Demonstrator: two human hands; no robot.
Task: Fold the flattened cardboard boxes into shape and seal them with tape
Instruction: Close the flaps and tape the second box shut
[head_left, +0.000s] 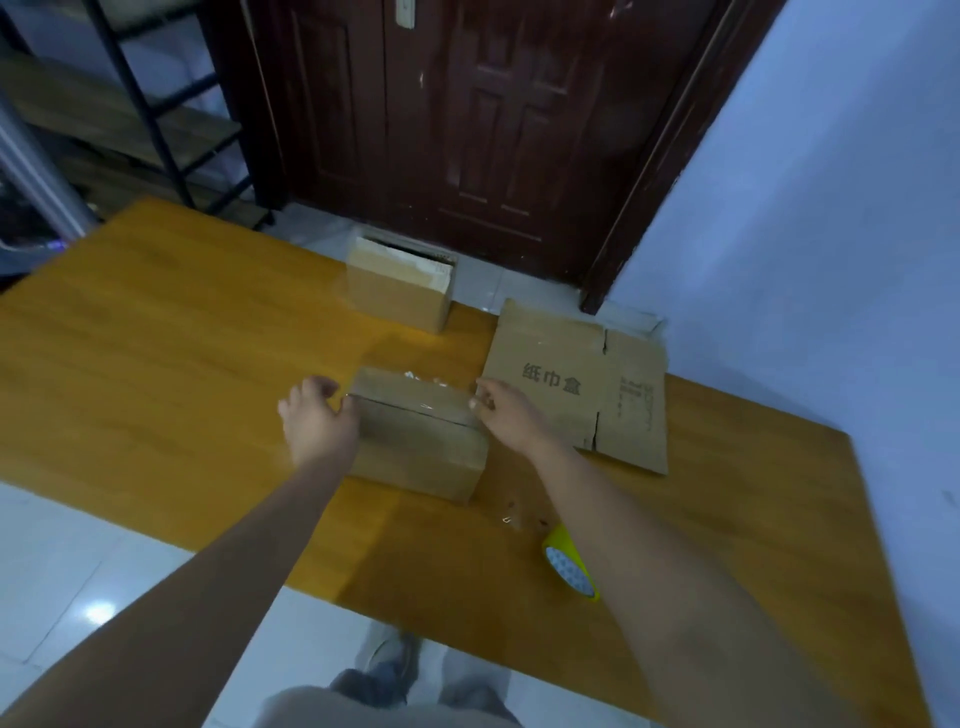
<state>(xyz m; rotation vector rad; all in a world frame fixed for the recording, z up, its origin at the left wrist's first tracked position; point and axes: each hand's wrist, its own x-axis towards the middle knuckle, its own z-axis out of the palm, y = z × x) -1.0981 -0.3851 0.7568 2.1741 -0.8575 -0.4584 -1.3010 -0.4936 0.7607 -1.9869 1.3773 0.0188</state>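
A folded cardboard box (418, 436) stands in the middle of the orange table (182, 322), with clear tape shining along its top seam. My left hand (319, 415) rests against the box's left end, fingers curled over the top edge. My right hand (506, 410) touches the box's right top edge, fingertips at the tape end. A flattened cardboard box (582, 384) with printed characters lies to the right. A second folded box (397, 283) stands at the table's far edge. A yellow tape roll (569, 564) lies near the front edge, partly behind my right forearm.
A dark wooden door (467, 130) stands behind the table, a blue-white wall (831, 208) to the right. A metal shelf rack (130, 104) is at the back left. White floor tiles (78, 571) and my legs show below the table's front edge.
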